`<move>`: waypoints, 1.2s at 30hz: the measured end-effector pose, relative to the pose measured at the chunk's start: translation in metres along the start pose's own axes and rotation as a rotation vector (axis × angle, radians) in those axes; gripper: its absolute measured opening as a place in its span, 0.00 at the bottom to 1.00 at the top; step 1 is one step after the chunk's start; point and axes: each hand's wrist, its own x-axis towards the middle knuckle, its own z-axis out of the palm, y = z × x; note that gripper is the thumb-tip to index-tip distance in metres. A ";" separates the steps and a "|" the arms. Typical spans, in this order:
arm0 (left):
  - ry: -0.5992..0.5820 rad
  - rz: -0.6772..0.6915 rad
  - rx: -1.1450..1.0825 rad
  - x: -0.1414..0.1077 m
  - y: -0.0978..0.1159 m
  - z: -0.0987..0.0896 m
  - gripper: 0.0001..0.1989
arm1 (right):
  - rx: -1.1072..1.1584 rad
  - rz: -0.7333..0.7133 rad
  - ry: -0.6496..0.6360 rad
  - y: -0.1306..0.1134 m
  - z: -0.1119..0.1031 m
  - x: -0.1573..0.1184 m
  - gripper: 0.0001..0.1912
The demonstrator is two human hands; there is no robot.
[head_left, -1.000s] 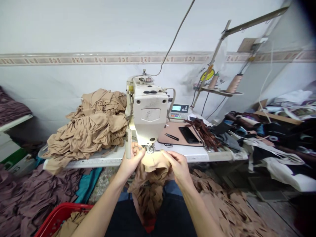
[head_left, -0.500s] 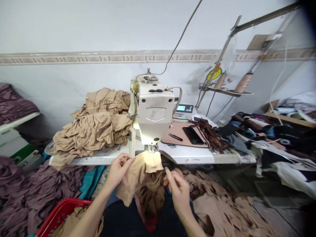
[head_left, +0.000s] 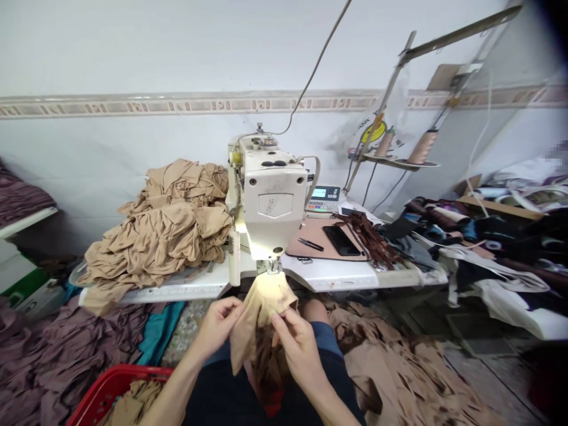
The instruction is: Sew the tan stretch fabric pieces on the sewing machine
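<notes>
**Whitewashed wall ahead, tan knit fabric pinched up in front of the sewing machine**

Tan knit is gathered between my two hands, its folded top just below the presser foot. I can't tell whether the two touch. My left hand closes on the cloth's left side, and the fingers of my right hand press into its right side, so both hands have firm hold with little gap between them. A pointed corner drops past my left hand, and more cloth hangs down over my dark trousers.

Directly ahead, the front edge of the white sewing table runs just beyond the fabric. A heap of tan fabric sits left of the machine. To its right, a pink mat holds small snips and a black phone, with brown strips at its edge. Below, a red basket sits near my left forearm, mauve cloth covers the floor on the left, and cut tan pieces spread on the right.
</notes>
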 end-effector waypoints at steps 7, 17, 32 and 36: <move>-0.016 0.025 -0.040 -0.029 0.007 0.015 0.14 | -0.189 0.081 -0.437 -0.021 -0.024 -0.019 0.28; -0.570 -0.228 -0.155 -0.054 0.005 0.045 0.21 | -0.411 0.022 -0.659 -0.025 -0.069 -0.014 0.19; -0.203 0.030 -0.010 -0.034 0.019 0.028 0.21 | -0.235 0.036 -0.234 -0.013 -0.061 -0.003 0.23; -0.165 0.225 0.209 -0.030 0.031 0.022 0.15 | -0.441 -0.236 -0.141 -0.034 -0.058 -0.009 0.18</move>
